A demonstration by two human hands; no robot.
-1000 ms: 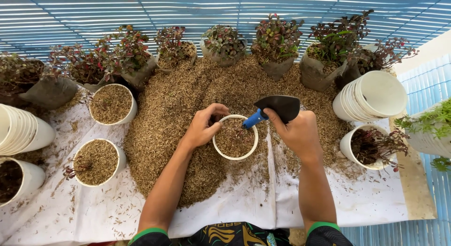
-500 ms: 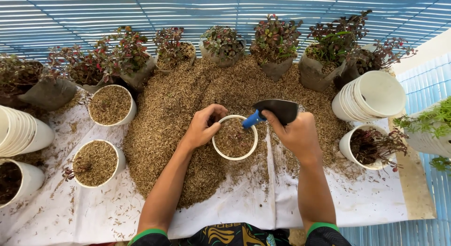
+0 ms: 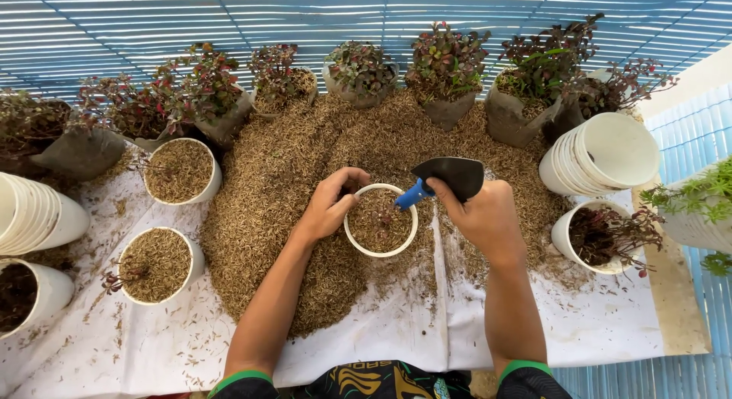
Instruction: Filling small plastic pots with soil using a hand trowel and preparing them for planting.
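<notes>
At nine o'clock lies a stack of white cups (image 3: 34, 212), with two filled pots (image 3: 181, 170) toward the centre and a row of red-leaved plants (image 3: 206, 83) from ten to two o'clock. The left hand (image 3: 332, 205) curls its fingers over the ten o'clock rim of the pot (image 3: 380, 220), which sits at the centre on the husk heap (image 3: 274, 185), filled with husk. The right hand (image 3: 484, 216) is clenched on a black trowel (image 3: 450, 176), blade up toward twelve; its blue handle seems to touch the pot's rim, though that is hard to tell. At three o'clock lie stacked pots (image 3: 602, 155) above a potted plant (image 3: 606, 235).
</notes>
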